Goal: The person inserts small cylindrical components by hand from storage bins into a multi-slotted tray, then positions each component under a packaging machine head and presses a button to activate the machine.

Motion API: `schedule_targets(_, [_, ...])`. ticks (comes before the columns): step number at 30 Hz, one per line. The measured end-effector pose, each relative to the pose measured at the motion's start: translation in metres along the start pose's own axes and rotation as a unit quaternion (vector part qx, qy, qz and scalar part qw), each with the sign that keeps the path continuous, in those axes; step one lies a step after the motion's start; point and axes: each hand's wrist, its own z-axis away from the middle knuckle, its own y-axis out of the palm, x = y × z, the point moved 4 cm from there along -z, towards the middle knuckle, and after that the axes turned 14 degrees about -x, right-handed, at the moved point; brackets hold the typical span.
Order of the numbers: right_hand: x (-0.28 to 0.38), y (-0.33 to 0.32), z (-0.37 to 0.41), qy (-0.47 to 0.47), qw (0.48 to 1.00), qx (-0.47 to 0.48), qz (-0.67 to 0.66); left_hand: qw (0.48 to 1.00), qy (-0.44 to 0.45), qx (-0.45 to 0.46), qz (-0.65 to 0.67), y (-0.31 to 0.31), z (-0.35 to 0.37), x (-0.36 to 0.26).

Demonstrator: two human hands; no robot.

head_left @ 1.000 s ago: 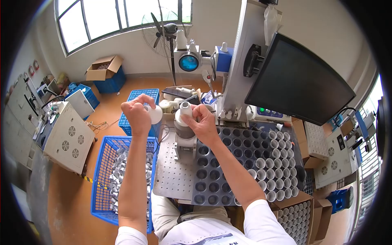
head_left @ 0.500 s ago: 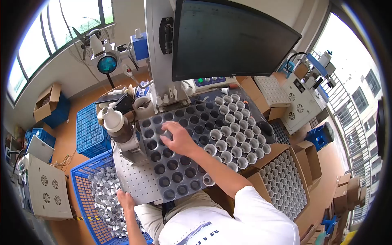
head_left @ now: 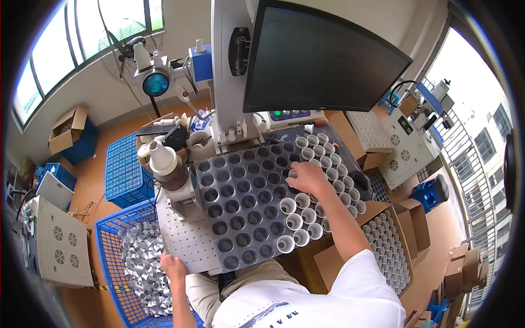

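Note:
A dark tray (head_left: 232, 188) with round wells lies on the bench. White cups (head_left: 301, 238) stand in its right part, while its left wells hold no white cups. My right hand (head_left: 307, 177) is over the tray among the cups, its fingers curled round a white cup at the edge of the filled part. At the perforated metal plate (head_left: 183, 232), my left hand (head_left: 173, 267) rests by the near left corner with fingers bent; whether it holds anything is hidden. Below it, a blue basket (head_left: 104, 240) holds a heap of small grey-white parts (head_left: 145, 268).
Behind the tray stand a monitor (head_left: 322, 60), a metal column (head_left: 227, 76) and a lens device (head_left: 156, 83). A white nozzle-shaped part (head_left: 163, 158) is left of the tray. A cardboard box (head_left: 328, 265) of cups is at the right.
My right hand has moved right across the tray, from the left wells to the cups. The whole view has shifted slightly. My left hand has stayed by the plate's corner.

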Motion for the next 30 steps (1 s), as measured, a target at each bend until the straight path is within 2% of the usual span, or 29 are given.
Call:
schedule_targets(1, [0.005,-0.009,-0.008,-0.005,0.998,-0.047,-0.035,1.0,-0.004,0.014,-0.003,0.004,0.003,0.004])
schedule_targets(3, [0.023,-0.016,-0.019,0.01,0.971,-0.072,-0.229,0.999,-0.008,0.038,-0.008,0.005,-0.001,0.002])
schedule_targets(4, [0.025,-0.005,-0.024,0.01,0.963,-0.082,-0.255,1.0,-0.006,0.019,-0.003,0.003,-0.003,-0.002])
schedule_targets(6, [0.042,0.03,-0.037,-0.007,0.944,-0.096,-0.317,0.997,0.066,0.035,-0.028,-0.008,-0.011,-0.021])
schedule_targets(7, [0.052,0.039,-0.036,0.029,0.932,-0.074,-0.354,0.993,0.096,0.043,-0.047,-0.016,-0.015,-0.029])
schedule_targets(9, [0.054,0.076,-0.039,-0.002,0.928,-0.148,-0.342,0.999,-0.041,-0.012,0.028,-0.033,-0.027,-0.042])
schedule_targets(15, [0.057,0.093,-0.031,-0.015,0.911,-0.227,-0.344,0.998,-0.065,0.012,0.016,-0.027,-0.021,-0.037])
schedule_targets(16, [0.055,0.096,-0.032,0.002,0.917,-0.197,-0.348,0.998,-0.053,0.027,0.004,-0.023,-0.018,-0.034])
schedule_targets(19, [0.054,0.095,-0.031,0.0,0.912,-0.197,-0.36,1.0,-0.016,0.011,-0.006,-0.011,-0.008,-0.023])
schedule_targets(22, [0.055,0.095,-0.031,-0.013,0.906,-0.224,-0.36,0.997,-0.07,-0.025,0.024,-0.026,-0.018,-0.038])
schedule_targets(25, [0.053,0.096,-0.031,-0.006,0.907,-0.209,-0.365,0.997,-0.022,-0.053,0.048,-0.026,-0.014,-0.035])
schedule_targets(28, [0.052,0.097,-0.032,-0.007,0.905,-0.202,-0.376,0.996,0.089,-0.022,0.003,-0.025,-0.012,-0.036])
schedule_targets(30, [0.053,0.096,-0.031,-0.005,0.904,-0.199,-0.379,0.998,0.05,-0.028,0.016,-0.02,-0.01,-0.03])
